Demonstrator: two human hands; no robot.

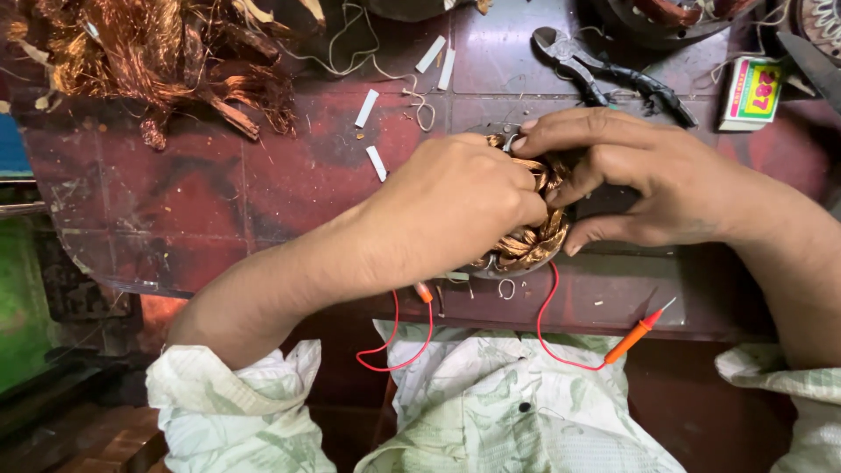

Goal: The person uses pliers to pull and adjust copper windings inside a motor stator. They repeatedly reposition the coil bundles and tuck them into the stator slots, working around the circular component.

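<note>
Nearby, pliers, scrap copper wire, both hands covering the copper coil

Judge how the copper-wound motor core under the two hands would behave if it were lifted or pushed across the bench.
The motor core is probably heavy for its size, being packed with dense copper coils. Its round outline suggests it could roll if set on edge. The fine windings look easily bent, so both hands, left and right, cupping it seems sensible.

A tangle of scrap copper wire lies at the far left of a worn red surface, with white paper strips, black pliers, a small box and an orange-tipped red probe lead nearby.
</note>
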